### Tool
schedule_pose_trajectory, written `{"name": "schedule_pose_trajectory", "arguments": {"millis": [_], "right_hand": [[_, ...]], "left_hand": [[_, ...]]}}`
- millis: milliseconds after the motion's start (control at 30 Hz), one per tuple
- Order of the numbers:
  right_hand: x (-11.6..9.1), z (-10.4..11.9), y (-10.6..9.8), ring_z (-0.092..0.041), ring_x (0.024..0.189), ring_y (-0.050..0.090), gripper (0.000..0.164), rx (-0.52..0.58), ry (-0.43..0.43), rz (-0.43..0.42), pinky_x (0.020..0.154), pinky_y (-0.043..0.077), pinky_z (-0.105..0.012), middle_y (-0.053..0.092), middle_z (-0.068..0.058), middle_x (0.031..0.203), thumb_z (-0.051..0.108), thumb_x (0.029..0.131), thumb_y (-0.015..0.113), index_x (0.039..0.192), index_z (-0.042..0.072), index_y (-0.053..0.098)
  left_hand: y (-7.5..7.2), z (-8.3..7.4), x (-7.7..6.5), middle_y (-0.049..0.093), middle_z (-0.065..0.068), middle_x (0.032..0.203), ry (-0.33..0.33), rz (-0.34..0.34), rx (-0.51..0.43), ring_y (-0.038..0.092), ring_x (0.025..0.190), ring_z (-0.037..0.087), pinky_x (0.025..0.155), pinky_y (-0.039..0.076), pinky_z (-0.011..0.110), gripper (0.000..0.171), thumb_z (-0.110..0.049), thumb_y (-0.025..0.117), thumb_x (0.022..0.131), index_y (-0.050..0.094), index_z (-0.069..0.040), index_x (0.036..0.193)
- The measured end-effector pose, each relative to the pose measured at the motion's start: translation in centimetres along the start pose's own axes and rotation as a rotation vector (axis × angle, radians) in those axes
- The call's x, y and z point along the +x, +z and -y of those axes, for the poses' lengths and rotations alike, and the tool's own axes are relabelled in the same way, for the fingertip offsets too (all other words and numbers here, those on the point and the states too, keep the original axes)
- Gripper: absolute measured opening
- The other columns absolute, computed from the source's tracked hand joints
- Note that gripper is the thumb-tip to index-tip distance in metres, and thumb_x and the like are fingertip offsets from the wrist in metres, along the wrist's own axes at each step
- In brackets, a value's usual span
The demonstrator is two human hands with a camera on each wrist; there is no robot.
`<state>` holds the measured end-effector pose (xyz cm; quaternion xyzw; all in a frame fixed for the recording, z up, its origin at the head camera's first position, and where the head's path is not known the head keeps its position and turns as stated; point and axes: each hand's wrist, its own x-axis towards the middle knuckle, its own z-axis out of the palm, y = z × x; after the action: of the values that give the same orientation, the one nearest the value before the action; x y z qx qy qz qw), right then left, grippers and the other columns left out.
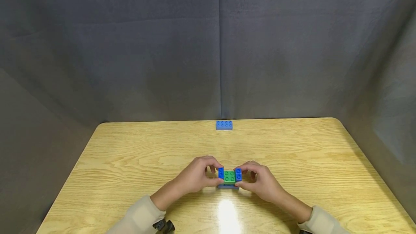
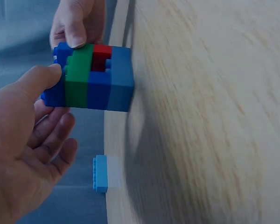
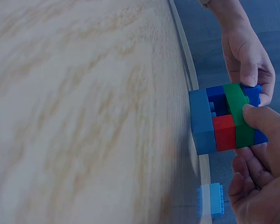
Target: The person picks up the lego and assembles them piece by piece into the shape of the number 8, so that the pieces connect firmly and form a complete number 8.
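A small stack of toy building bricks stands on the table in front of me. Its base is a light blue brick [image 2: 122, 86], which carries a red brick [image 3: 225, 133] and a dark blue brick [image 2: 98, 89] with a gap between them. A green brick [image 1: 229, 181] spans these two. On top of the green one, a dark blue brick [image 1: 221, 173] sits at the left end and another dark blue brick [image 1: 238, 173] at the right. My left hand [image 1: 199, 177] pinches the left top brick between thumb and fingers. The right top brick is pinched by my right hand [image 1: 262, 182].
Another light blue brick [image 1: 224, 125] lies at the far edge of the wooden table [image 1: 146, 147]. Behind it hangs a dark grey curtain [image 1: 162, 64], which also closes off both sides.
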<state>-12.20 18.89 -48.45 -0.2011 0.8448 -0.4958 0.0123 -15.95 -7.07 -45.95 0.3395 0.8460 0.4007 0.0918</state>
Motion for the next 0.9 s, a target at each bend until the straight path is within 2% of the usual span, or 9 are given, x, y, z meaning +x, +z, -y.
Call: {"name": "schedule_pose_trajectory", "arguments": {"millis": [133,233,400,600,900], "right_hand": [[0.1,0.1,-0.1,-0.020,0.085,0.055,0.032,0.009,0.006,0.013,0.067,0.045,-0.028,0.068,0.003,0.101,0.019,0.083,0.086,0.112,0.012,0.075],[0.1,0.3,-0.1,-0.021,0.085,0.055,0.033,0.011,0.015,0.013,0.067,0.045,-0.029,0.068,0.002,0.102,0.019,0.082,0.086,0.113,0.012,0.075],[0.0,0.4,-0.1,-0.022,0.085,0.055,0.033,0.010,0.024,0.007,0.067,0.045,-0.029,0.068,0.003,0.102,0.018,0.082,0.087,0.112,0.012,0.075],[0.1,0.1,0.0,-0.021,0.084,0.055,0.030,0.001,0.011,0.000,0.065,0.044,-0.028,0.068,0.004,0.099,0.017,0.081,0.087,0.109,0.014,0.076],[0.2,0.0,-0.3,-0.022,0.083,0.055,0.032,-0.004,0.003,0.017,0.064,0.045,-0.026,0.067,0.007,0.096,0.017,0.082,0.087,0.111,0.017,0.075]], "left_hand": [[-0.1,0.0,0.2,0.066,-0.007,0.101,0.018,0.015,0.074,0.060,0.093,0.016,0.079,0.051,0.028,0.025,-0.024,0.083,0.087,0.071,-0.014,0.107],[0.0,-0.1,0.3,0.065,-0.004,0.099,0.019,0.018,0.080,0.059,0.093,0.017,0.082,0.052,0.029,0.025,-0.023,0.084,0.087,0.070,-0.013,0.105],[0.3,-0.1,0.3,0.064,-0.003,0.096,-0.024,0.024,0.020,0.060,0.091,0.016,0.082,0.052,0.028,0.026,-0.019,0.085,0.085,0.068,-0.013,0.103],[0.7,0.0,0.3,0.065,-0.002,0.092,-0.061,0.017,-0.010,0.060,0.087,0.014,0.079,0.052,0.026,0.026,-0.019,0.087,0.083,0.068,-0.014,0.099],[1.6,0.5,-0.3,0.063,-0.008,0.092,-0.080,-0.049,-0.072,0.062,0.089,0.015,0.083,0.055,0.030,0.027,-0.016,0.087,0.082,0.070,-0.013,0.102]]}}
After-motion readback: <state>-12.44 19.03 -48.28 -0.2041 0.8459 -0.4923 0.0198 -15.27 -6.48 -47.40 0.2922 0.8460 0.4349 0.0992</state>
